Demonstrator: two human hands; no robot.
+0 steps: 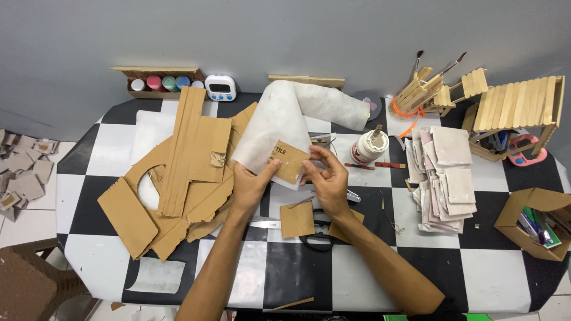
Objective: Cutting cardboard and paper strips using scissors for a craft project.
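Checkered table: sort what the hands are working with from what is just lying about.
In hand:
- cardboard square, pinched by left hand and right hand
- white sheet under it

Lying about:
- scissors
- second cardboard square
- cardboard scraps
- glue bottle
- stack of covered squares
- paint pots
- timer
- stick house

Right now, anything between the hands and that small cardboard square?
Nothing visible. Left hand and right hand both already hold the cardboard square against the white sheet, above the checkered table.
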